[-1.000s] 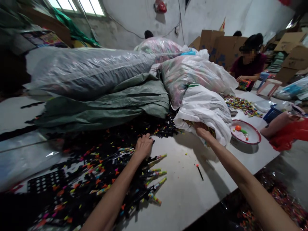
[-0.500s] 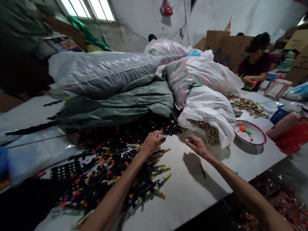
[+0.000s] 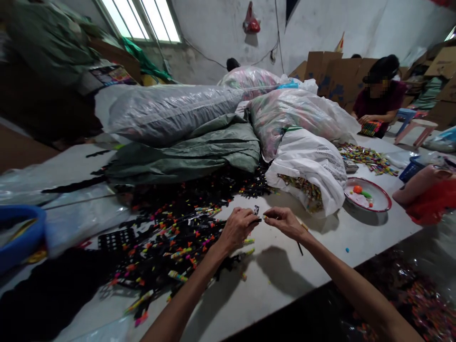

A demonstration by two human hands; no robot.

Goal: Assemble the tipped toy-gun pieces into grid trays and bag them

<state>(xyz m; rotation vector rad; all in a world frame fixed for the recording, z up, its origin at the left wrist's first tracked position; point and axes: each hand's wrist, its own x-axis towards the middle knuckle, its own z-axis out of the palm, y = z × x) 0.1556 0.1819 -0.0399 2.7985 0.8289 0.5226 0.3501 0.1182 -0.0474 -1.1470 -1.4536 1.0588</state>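
Note:
My left hand (image 3: 238,229) is closed around a small black plastic part (image 3: 257,219), whose end shows past the fingertips. Close beside it, my right hand (image 3: 285,222) pinches a tiny pale yellowish piece (image 3: 264,217) between thumb and finger. The two sets of fingertips nearly meet above the white table (image 3: 249,294). Left of my hands spreads a heap of black plastic parts (image 3: 160,228), mixed with orange, pink and yellow bits and patterned sticks. A thin dark stick (image 3: 299,248) lies below my right wrist, partly hidden.
A white sack (image 3: 309,152) spills small coloured pieces ahead of my right hand. Beyond are a green sack (image 3: 188,152) and stuffed clear bags (image 3: 299,111). A red-rimmed basin (image 3: 386,204) stands right, a blue tub (image 3: 39,228) left. Another person (image 3: 381,99) works at far right.
My hands have come together: the left moved right and slightly lower, the right moved left with its tiny piece. The view has shifted, bringing more of the blue tub into sight.

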